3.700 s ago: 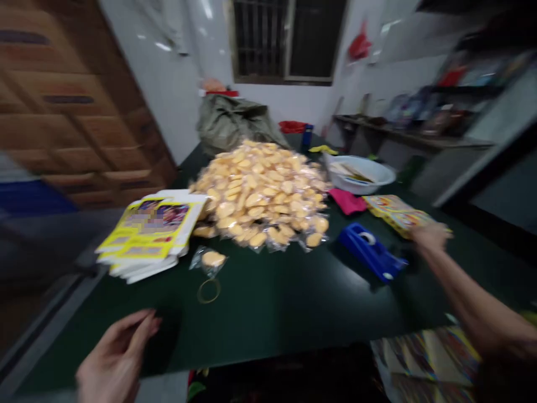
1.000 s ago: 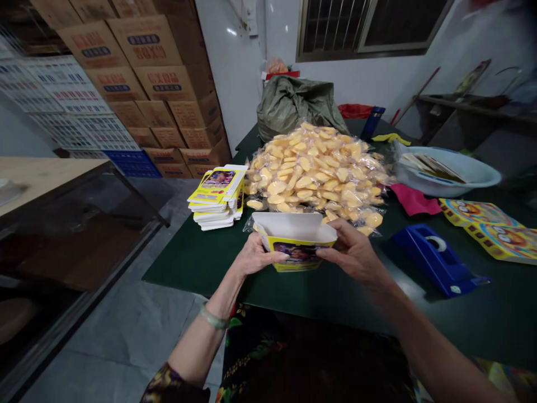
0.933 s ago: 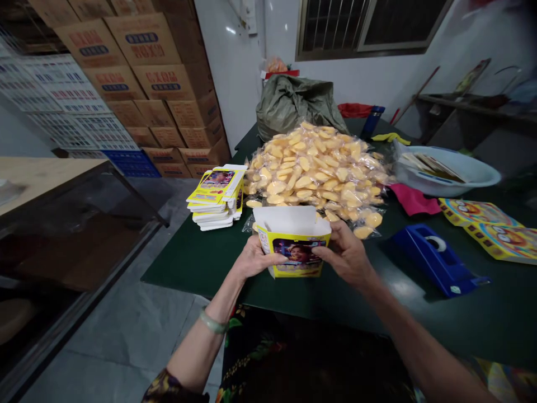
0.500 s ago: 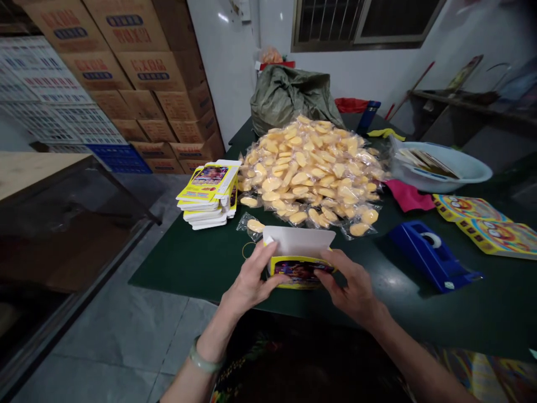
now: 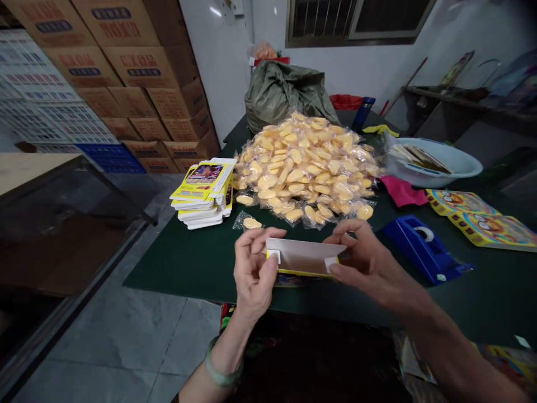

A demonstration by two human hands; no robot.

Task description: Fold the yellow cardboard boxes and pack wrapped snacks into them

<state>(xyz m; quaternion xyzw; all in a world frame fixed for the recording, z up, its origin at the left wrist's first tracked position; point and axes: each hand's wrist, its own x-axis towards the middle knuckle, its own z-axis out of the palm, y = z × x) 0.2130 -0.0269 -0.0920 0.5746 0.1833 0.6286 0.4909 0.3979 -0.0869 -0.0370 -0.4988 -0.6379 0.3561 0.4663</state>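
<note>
At left I see stacked cartons [image 5: 201, 193] on the counter [image 5: 180, 263], then the left hand [image 5: 254, 274] gripping one end of an open-topped box [image 5: 302, 262], nearer me than the wrapped yellow pieces [image 5: 302, 168]. I see the right hand [image 5: 369, 263] grasping its other end, with a blue tape dispenser [image 5: 423, 252] farther right.

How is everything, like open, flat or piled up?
Box: top open, big flap up
Left hand: bent, holding the box
Right hand: bent, holding the box
Cartons: stacked untidily
Packets: mostly heaped
Sack: crumpled
Tape holder: roll of tape loaded
Bowl: upright, holding flat pieces
Bottle: upright
Cardboard boxes: stacked
</note>
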